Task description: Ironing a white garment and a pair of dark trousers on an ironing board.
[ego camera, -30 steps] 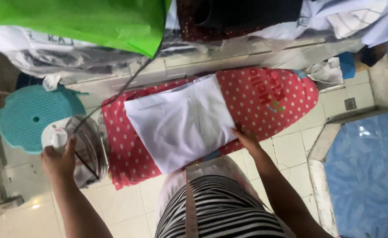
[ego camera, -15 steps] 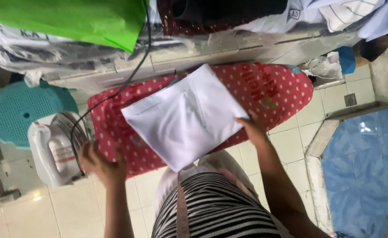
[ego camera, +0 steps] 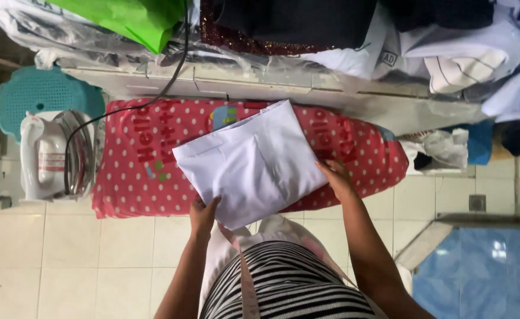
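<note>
Head view: we saw both hands, left hand point(ego camera: 203, 214) and right hand point(ego camera: 334, 177), pinching the folded white cloth's point(ego camera: 251, 162) near edges over the red dotted ironing board point(ego camera: 131, 171); a white iron point(ego camera: 43, 156) rested at the left.

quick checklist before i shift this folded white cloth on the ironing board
1. Left hand on the folded white cloth: ok, at its near corner.
2. Right hand on the cloth: ok, at its right edge.
3. Cloth resting on the red polka-dot ironing board: ok, though its near corner overhangs the edge.
4. Iron off the cloth: ok, parked on its rest at the board's left end.
5. Iron cord away from the cloth: ok, it runs up behind the board.
6. Iron on or off: cannot tell.
</note>
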